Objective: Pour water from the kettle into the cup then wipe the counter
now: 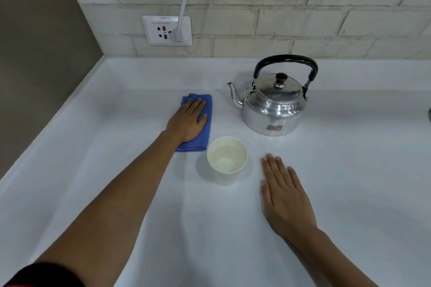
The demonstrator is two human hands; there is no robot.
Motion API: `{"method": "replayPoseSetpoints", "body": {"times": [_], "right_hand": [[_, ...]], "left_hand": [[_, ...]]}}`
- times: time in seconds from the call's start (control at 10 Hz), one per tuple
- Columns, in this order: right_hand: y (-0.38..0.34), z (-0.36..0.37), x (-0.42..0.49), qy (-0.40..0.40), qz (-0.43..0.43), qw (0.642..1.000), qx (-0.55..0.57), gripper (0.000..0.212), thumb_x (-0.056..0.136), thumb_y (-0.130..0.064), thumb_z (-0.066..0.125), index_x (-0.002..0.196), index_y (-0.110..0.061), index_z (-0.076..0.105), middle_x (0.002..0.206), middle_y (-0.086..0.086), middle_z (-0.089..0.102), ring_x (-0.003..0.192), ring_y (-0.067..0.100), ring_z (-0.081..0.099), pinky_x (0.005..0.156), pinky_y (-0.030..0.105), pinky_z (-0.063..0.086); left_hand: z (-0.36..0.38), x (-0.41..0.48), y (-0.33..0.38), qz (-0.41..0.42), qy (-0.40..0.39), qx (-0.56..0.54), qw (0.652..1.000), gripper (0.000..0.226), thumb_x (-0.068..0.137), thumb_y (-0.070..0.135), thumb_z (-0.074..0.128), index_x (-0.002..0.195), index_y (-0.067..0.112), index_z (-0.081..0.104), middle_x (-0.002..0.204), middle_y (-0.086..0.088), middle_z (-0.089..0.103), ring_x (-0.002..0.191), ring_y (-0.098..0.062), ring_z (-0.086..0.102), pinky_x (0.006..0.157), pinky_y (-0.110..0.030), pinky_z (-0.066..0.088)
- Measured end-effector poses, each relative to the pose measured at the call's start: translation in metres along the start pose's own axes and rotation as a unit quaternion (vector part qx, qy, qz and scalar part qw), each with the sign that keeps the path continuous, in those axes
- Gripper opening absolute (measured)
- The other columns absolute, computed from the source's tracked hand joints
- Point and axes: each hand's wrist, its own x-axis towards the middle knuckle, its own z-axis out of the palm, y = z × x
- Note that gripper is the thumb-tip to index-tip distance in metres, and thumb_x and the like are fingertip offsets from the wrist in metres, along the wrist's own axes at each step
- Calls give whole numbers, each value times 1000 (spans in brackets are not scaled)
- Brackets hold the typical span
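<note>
1 kettle (272, 105), spout left, seemingly toward cloth (205, 109)

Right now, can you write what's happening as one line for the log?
stage: wiping | left hand: flat on blue cloth | right hand: flat on counter | cup: upright, holds water | kettle: set down, lid on

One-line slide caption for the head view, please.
Left hand flat on blue cloth, right hand flat on counter beside water-filled cup.
</note>
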Motion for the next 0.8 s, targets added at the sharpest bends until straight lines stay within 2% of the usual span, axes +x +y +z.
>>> {"method": "replayPoseSetpoints", "body": {"times": [0.1,0.2,0.5,0.6,0.8], "right_hand": [[0,-1,0,2,2,1000,-2,56,91,-34,1,144,-16,-3,154,-4,-5,140,10,-11,115,29,-7],[1,-1,0,1,3,1000,8,52,97,-29,14,144,-17,-4,155,-4,-5,140,10,-12,115,29,-8],[1,-1,0,9,-5,1000,12,53,97,-29,15,144,-17,-5,154,-5,-7,140,10,-13,114,28,-10],[2,-1,-1,10,-3,1000,11,52,97,-29,15,144,-16,-4,154,-5,-6,140,10,-12,114,28,-9],[6,3,-1,-3,3,1000,26,52,97,-30,14,143,-17,-8,154,-6,-8,139,8,-14,114,27,-10]], "left_hand": [[-2,16,-2,-32,-4,2,999,55,98,40,20,146,17,6,158,-1,5,144,-21,-1,118,-35,3],[-3,24,-5,-34,-8,8,999,56,98,40,19,146,17,4,158,-2,2,144,-22,-3,118,-36,2],[-10,22,-2,-40,-39,7,998,59,97,44,17,146,19,-2,158,-1,-4,144,-22,-7,117,-40,0],[-11,14,-3,-35,-32,6,999,62,96,48,18,145,19,-6,157,-1,-7,144,-20,-8,117,-40,-2],[-34,-12,-6,0,46,32,998,64,95,49,17,145,17,-6,158,0,-5,144,-17,-6,117,-37,-2]]}}
